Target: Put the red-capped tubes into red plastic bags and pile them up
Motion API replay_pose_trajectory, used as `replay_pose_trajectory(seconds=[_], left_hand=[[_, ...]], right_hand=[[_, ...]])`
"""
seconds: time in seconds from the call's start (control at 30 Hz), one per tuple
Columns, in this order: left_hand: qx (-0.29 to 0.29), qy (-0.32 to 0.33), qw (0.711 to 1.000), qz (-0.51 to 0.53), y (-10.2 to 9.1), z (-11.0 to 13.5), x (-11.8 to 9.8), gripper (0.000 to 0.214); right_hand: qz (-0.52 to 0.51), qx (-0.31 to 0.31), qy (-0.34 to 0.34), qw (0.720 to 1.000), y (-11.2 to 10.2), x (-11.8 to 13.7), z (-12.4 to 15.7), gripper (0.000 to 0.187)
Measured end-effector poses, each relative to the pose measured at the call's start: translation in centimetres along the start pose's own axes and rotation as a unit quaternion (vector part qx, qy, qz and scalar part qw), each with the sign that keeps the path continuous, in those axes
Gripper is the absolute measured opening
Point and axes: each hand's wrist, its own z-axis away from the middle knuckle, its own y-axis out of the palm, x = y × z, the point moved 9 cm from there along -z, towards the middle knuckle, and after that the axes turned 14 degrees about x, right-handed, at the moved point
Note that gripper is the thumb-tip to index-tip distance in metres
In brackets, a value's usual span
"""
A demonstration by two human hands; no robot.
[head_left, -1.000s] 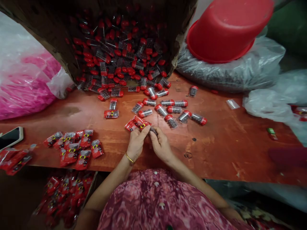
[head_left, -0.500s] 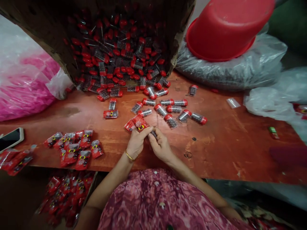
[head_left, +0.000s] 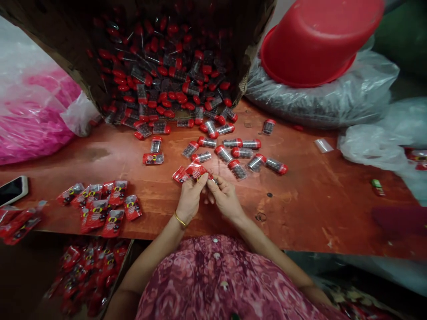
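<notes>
Two hands are showing, the left hand and the right hand. One red basin, one phone and one cardboard box are lying about.

top: pinkish-maroon patterned fabric garment, swirly floral-type print in lighter pink on the dark red
buttons: a row of small pale round buttons down the front, a few showing
sleeves: short or none as far as the view goes, both forearms bare
left wrist: thin gold-coloured metal bangle, plain
right wrist: bare
hands: left hand and right hand both ungloved
</notes>
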Motion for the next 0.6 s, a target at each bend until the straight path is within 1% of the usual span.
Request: replay_pose_trajectory(seconds=[0.07, 0.13, 0.2, 0.27, 0.33, 0.4, 0.47, 0.5, 0.53, 0.57, 0.6], left_hand=[[-0.011, 0.003, 1.000, 0.027, -0.5, 0.1, -0.2, 0.034], [-0.024, 0.013, 0.998, 0.057, -0.8, 0.2, -0.6, 0.035], [-0.023, 0.012, 0.997, 0.076, -0.7, 0.3, -0.5, 0.036], [-0.013, 0.005, 0.996, 0.083, -0.3, 0.5, -0.1, 0.035], [-0.008, 0.001, 0.996, 0.090, 0.1, 0.7, 0.4, 0.034], [-0.012, 0.003, 0.995, 0.102, 0.0, 0.9, 0.6, 0.034], [-0.035, 0.016, 0.993, 0.115, -1.3, 1.3, 0.1, 0.034], [-0.059, 0.030, 0.990, 0.123, -2.5, 1.5, -0.5, 0.033], [-0.091, 0.051, 0.986, 0.131, -4.1, 1.9, -1.3, 0.031], [-0.132, 0.081, 0.978, 0.141, -6.0, 2.5, -2.3, 0.029], [-0.181, 0.120, 0.964, 0.151, -8.0, 3.2, -3.3, 0.030]], right_hand=[[-0.004, 0.047, 0.011, 0.999, 0.6, 0.0, -0.1, 0.035], [0.010, 0.071, 0.016, 0.997, 0.6, 0.0, 0.0, 0.035], [0.028, 0.056, 0.017, 0.998, 0.0, -0.1, 0.0, 0.034], [0.035, 0.023, 0.024, 0.999, -0.6, -0.7, -0.2, 0.034], [0.038, 0.004, 0.033, 0.999, -0.6, -1.3, -0.6, 0.035], [0.060, 0.005, 0.032, 0.998, -0.3, -1.5, -1.0, 0.036], [0.126, 0.004, 0.006, 0.992, -0.4, -0.7, -1.2, 0.033], [0.184, -0.011, -0.016, 0.983, -1.0, 0.3, -1.1, 0.030], [0.258, -0.038, -0.040, 0.964, -1.9, 1.4, -0.9, 0.028], [0.343, -0.074, -0.061, 0.935, -3.0, 2.7, -0.4, 0.026], [0.431, -0.113, -0.075, 0.892, -4.1, 3.9, 0.1, 0.025]])
